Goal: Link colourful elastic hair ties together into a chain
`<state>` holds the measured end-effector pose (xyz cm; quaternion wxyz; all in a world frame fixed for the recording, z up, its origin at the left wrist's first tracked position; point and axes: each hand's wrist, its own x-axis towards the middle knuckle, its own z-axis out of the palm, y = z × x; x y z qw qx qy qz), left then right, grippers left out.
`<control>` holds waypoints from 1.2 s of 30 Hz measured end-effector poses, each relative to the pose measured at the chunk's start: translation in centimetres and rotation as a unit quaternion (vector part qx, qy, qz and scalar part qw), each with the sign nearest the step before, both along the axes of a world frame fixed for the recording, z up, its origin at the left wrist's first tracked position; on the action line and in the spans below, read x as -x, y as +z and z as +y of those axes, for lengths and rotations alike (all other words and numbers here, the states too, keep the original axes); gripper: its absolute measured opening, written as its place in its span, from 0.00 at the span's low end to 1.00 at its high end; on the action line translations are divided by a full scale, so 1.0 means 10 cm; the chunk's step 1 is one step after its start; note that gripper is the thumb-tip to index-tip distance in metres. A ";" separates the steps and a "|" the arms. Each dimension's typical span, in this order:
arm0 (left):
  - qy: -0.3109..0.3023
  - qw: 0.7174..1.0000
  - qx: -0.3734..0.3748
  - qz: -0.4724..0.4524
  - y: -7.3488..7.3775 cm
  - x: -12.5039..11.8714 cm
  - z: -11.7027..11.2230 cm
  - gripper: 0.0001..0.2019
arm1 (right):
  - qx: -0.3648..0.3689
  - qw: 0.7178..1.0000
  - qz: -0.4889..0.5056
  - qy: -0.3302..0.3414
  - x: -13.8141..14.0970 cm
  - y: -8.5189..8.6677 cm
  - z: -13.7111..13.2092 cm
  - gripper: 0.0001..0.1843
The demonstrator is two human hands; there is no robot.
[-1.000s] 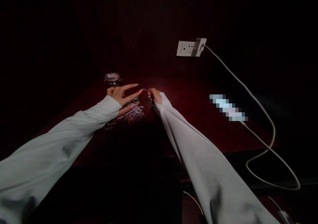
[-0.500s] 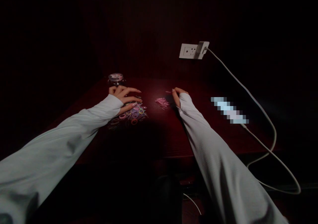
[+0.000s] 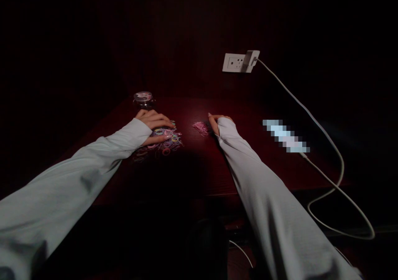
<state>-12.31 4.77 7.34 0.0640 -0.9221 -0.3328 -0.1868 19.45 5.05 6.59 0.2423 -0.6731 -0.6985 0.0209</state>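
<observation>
My left hand [image 3: 154, 121] rests on a loose pile of small hair elastics [image 3: 169, 140] in mixed colours, mostly purple, pink and yellow. Its fingers are spread, with the thumb apart from them and touching the pile. To the right lies a smaller heap of pink hair elastics [image 3: 200, 127]. My right hand [image 3: 219, 121] is just beside that heap, at its right edge, fingers drawn together, and no elastic shows at the fingertips. Part of its fingers is turned away from view. Behind my left hand stands a clear round jar [image 3: 144, 99] with a patterned lid.
The dark red table [image 3: 186, 176] carries a blurred-out phone-like device [image 3: 286, 136] on the right. From it a white cable [image 3: 323, 135] loops past the table edge and up to a charger [image 3: 252, 59] in the wall socket [image 3: 234, 63]. Surroundings are very dark.
My right hand has moved slightly left toward the pink heap, and the pink elastic at its fingertips no longer shows. My left fingers have lowered onto the mixed pile.
</observation>
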 end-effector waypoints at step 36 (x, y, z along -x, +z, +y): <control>0.125 0.954 0.168 -0.214 0.08 0.01 0.06 0.24 | -0.079 0.976 -0.011 0.202 0.48 -0.12 -0.10 0.24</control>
